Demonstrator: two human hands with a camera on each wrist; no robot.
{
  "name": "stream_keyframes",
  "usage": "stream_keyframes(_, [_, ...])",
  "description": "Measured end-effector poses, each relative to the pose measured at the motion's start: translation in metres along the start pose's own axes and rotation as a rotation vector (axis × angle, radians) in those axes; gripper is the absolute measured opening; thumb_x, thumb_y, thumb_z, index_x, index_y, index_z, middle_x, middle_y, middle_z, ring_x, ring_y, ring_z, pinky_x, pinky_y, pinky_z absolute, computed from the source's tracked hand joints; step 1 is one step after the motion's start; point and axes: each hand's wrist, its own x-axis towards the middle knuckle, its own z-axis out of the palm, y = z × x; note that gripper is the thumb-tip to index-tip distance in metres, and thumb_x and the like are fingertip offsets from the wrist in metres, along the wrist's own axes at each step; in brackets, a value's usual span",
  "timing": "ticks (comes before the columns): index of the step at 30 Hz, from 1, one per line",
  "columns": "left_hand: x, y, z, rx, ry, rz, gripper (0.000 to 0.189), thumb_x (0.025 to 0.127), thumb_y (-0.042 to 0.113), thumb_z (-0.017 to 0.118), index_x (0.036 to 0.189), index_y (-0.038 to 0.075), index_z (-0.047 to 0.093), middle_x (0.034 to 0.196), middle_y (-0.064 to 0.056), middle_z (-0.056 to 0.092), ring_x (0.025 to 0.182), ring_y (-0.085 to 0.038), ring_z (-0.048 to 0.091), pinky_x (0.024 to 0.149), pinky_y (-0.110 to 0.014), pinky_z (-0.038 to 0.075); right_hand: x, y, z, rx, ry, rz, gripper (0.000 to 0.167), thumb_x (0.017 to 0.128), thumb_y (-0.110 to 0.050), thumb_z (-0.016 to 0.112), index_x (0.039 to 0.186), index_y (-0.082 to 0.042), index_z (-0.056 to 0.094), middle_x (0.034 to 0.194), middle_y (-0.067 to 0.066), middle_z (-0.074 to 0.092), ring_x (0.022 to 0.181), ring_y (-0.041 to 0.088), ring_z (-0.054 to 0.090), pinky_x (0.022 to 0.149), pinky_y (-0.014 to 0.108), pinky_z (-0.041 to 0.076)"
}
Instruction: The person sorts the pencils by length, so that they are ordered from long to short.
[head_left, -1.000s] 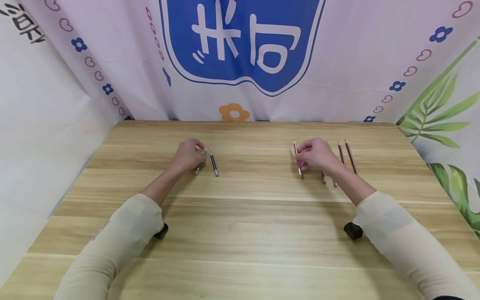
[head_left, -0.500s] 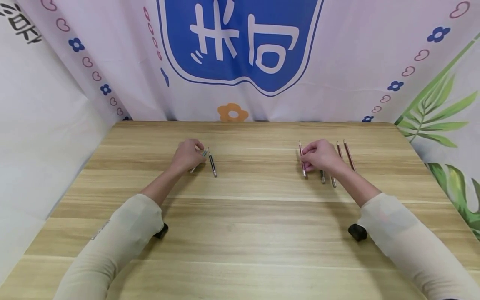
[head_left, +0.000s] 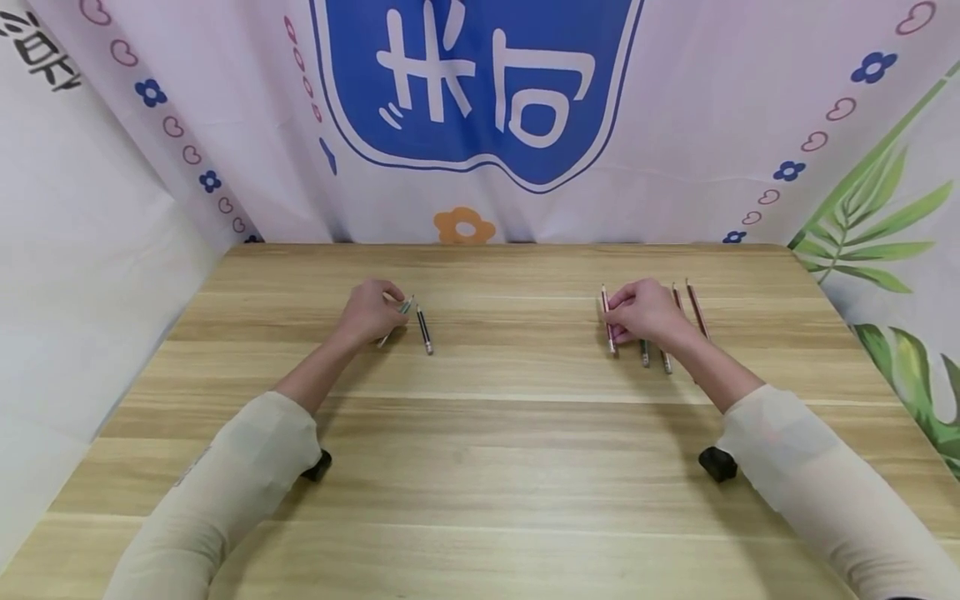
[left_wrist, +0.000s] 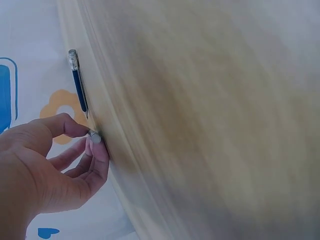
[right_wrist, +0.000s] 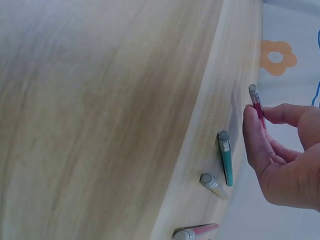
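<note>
On the left of the table in the head view, my left hand (head_left: 370, 312) pinches a slim green pencil (head_left: 406, 306) between thumb and fingers. Its blunt end (left_wrist: 95, 136) shows at the fingertips in the left wrist view, and the fingers cover its middle. Just right of it lies a dark blue pencil (head_left: 424, 330) with an eraser end. On the other side, my right hand (head_left: 647, 312) pinches a red pencil (head_left: 608, 321), held near upright in the head view, eraser end toward me. A green pencil (right_wrist: 226, 159) lies beside that hand, partly hidden under it in the head view.
Right of the green pencil lie a pencil with a pale eraser end (right_wrist: 214, 185) and a red pencil (head_left: 697, 310), both partly behind my right hand and forearm. A printed curtain (head_left: 480, 200) hangs along the far edge of the wooden table (head_left: 495, 467).
My right hand has shifted a little to the right with the red pencil. In my left hand the green pencil has turned to a flatter slant, while that hand stays almost in place.
</note>
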Motion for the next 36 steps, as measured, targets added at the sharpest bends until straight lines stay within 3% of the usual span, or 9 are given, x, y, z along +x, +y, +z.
stream_keyframes(11, [-0.004, 0.000, -0.005, -0.077, -0.019, -0.005, 0.036, 0.089, -0.002, 0.070, 0.124, -0.007, 0.063, 0.104, -0.020, 0.068, 0.081, -0.021, 0.063, 0.064, -0.022, 0.053, -0.003, -0.002, -0.005, -0.044, 0.001, 0.000, 0.029, 0.096, -0.001, 0.068, 0.119, 0.014, 0.058, 0.086, 0.015, 0.074, 0.061, 0.011, 0.068, 0.064, 0.028, 0.067])
stream_keyframes(25, [-0.006, 0.023, 0.000, -0.121, -0.062, 0.065, 0.035, 0.088, -0.004, 0.067, 0.122, -0.006, 0.065, 0.091, -0.011, 0.063, 0.073, -0.015, 0.056, 0.055, -0.019, 0.048, -0.007, 0.001, -0.007, -0.080, 0.021, -0.048, 0.032, 0.096, 0.002, 0.066, 0.123, 0.016, 0.057, 0.092, 0.025, 0.074, 0.058, 0.010, 0.066, 0.059, 0.028, 0.065])
stream_keyframes(36, [-0.006, 0.039, 0.010, -0.218, -0.126, 0.087, 0.036, 0.090, -0.004, 0.071, 0.125, -0.007, 0.064, 0.092, -0.013, 0.063, 0.065, -0.013, 0.056, 0.051, -0.020, 0.052, -0.007, 0.004, -0.011, -0.071, 0.006, -0.034, 0.034, 0.097, 0.002, 0.065, 0.127, 0.013, 0.055, 0.085, 0.017, 0.072, 0.059, 0.012, 0.067, 0.059, 0.030, 0.066])
